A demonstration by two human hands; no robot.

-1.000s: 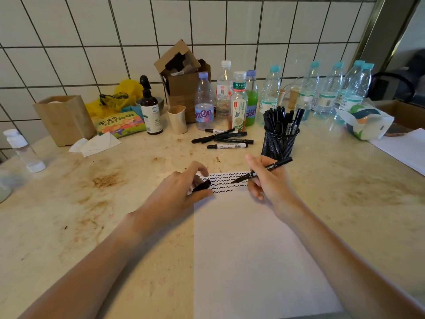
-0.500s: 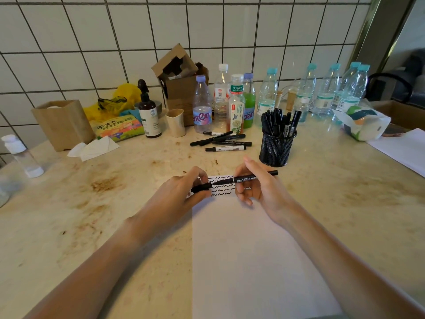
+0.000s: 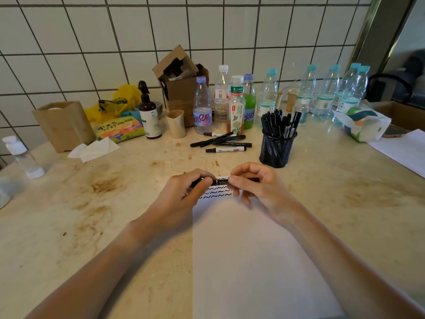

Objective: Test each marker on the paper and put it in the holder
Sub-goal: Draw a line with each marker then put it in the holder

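Your left hand (image 3: 184, 194) & right hand (image 3: 255, 187) each pinch one end of a black marker (image 3: 222, 180), its long axis running left-right, level, over the paper (image 3: 248, 261)'s far edge w/ squiggles. Mesh holder (image 3: 277, 149) stands just beyond, right. Stained tabletop (image 3: 92, 215); white tiled wall (image 3: 207, 31) behind.

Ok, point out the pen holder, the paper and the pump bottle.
pen holder (image 3: 276, 150), head view, on the black mesh wall.
paper (image 3: 253, 261), head view, on its blank middle.
pump bottle (image 3: 150, 118), head view, on the white label of the brown body.
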